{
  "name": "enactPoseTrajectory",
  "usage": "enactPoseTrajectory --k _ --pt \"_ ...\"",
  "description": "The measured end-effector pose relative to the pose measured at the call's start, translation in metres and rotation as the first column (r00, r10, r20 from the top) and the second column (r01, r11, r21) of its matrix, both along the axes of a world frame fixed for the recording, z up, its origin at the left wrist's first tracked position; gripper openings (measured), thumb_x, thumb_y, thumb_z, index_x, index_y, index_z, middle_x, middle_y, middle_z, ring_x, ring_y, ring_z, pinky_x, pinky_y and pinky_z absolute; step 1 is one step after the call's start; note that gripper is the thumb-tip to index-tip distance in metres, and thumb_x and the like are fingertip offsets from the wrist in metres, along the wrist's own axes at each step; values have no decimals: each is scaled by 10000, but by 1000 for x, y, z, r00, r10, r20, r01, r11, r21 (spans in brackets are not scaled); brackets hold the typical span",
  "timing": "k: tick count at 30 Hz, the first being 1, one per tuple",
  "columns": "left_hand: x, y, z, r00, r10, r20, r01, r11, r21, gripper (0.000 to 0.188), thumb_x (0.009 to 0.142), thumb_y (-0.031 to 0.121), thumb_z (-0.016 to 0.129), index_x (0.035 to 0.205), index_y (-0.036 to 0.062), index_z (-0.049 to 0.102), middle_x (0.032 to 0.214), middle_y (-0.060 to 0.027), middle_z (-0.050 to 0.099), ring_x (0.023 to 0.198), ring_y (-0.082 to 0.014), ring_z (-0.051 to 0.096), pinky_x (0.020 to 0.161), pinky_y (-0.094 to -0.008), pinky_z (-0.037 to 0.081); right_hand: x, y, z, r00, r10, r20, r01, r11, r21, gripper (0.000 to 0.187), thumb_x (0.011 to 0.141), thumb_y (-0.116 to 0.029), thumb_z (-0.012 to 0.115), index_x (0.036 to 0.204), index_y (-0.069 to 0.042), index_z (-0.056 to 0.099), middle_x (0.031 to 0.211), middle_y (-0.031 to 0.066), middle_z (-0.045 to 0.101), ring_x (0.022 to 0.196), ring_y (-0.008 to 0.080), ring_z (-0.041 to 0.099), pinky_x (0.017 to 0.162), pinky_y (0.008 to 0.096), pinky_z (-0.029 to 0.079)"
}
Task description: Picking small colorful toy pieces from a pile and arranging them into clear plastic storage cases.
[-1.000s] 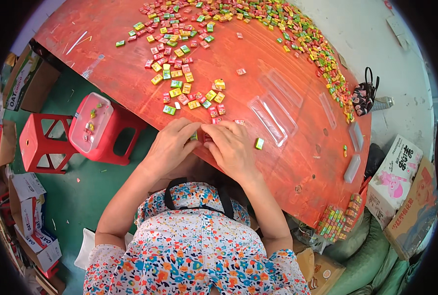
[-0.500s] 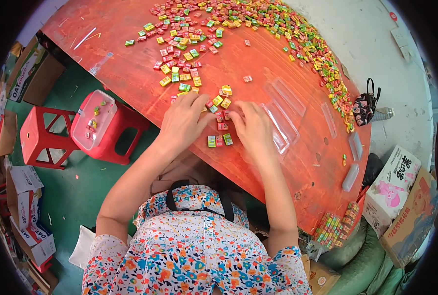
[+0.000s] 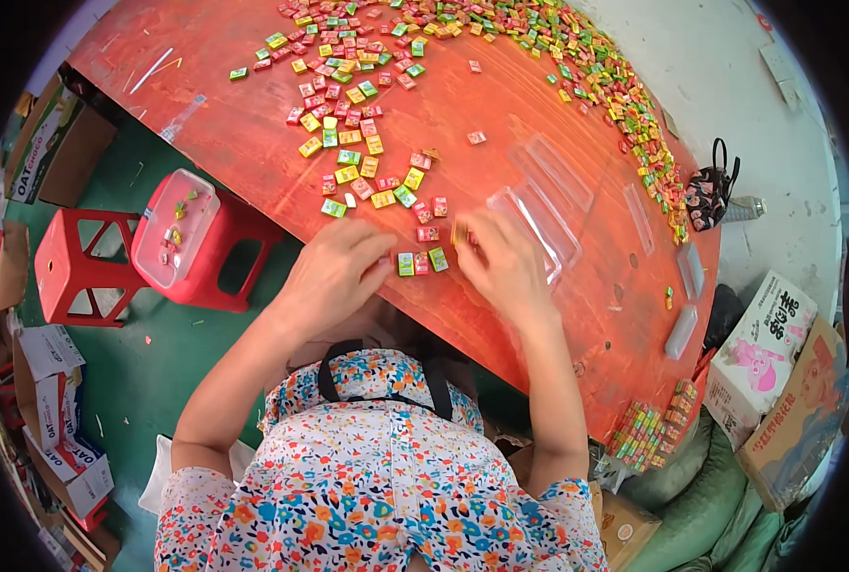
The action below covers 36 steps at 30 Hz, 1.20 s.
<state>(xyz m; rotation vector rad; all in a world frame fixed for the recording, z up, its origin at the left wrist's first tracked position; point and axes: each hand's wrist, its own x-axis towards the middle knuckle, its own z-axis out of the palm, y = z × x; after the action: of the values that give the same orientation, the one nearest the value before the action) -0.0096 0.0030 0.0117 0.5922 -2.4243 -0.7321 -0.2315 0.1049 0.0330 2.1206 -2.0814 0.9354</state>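
Near the close edge of the red table point(image 3: 424, 124), three small candy-sized boxes stand in a row: a green one point(image 3: 405, 264), a red one point(image 3: 421, 263) and another green one point(image 3: 438, 258). My right hand point(image 3: 501, 257), just right of the row, pinches a small yellow box point(image 3: 459, 233) between thumb and fingers. To the left, my left hand point(image 3: 339, 262) has its fingers drawn together; a bit of red shows at its tips, too hidden to name. Loose red boxes point(image 3: 427, 234) lie between the hands, and a red-and-yellow cluster point(image 3: 384, 198) sits beyond them.
A large heap of small colourful boxes point(image 3: 577, 57) covers the far side. Clear plastic trays point(image 3: 539, 229) lie to the right, with packed boxes point(image 3: 639, 437) at the right corner. A red stool point(image 3: 224, 234) holding a clear tub point(image 3: 172, 253) stands left. Cartons point(image 3: 763, 348) stand right.
Both hands have drawn back toward me, the left also shifting left, uncovering boxes beneath. A yellow box now shows in my right fingers. The row of three remains.
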Motion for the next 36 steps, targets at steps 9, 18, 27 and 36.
enactPoseTrajectory --k 9,18,27,36 --pt "3 12 -8 1000 8 -29 -10 998 -69 377 796 139 731 1147 27 651 1051 -123 658 966 -307 603 858 -412 502 4 24 -4 994 84 -68 -82 996 37 263 826 -126 740 1069 -45 677 1024 98 682 948 294 657 795 407 533" --pt "-39 -48 -5 980 196 30 -183 954 -239 119 827 78 627 925 16 602 905 -144 608 895 -345 596 786 -449 499 10 -63 -3 998 -47 44 41 992 120 186 890 -129 669 1068 -76 679 1061 116 679 930 348 664 765 436 540" --pt "-55 -47 -7 998 8 63 14 941 -338 61 772 69 605 804 19 618 939 -109 582 862 -281 586 775 -392 514 -4 -97 -18 987 157 -37 -149 975 163 283 806 5 625 1083 -53 638 1096 93 634 998 334 639 806 436 541" --pt "-51 -51 -5 999 -16 50 33 932 -362 77 789 82 628 822 14 612 953 -117 571 898 -280 599 763 -393 520 -16 -93 -20 938 338 -76 -325 934 146 228 816 -10 638 1043 -20 618 1076 111 607 987 348 625 814 431 533"
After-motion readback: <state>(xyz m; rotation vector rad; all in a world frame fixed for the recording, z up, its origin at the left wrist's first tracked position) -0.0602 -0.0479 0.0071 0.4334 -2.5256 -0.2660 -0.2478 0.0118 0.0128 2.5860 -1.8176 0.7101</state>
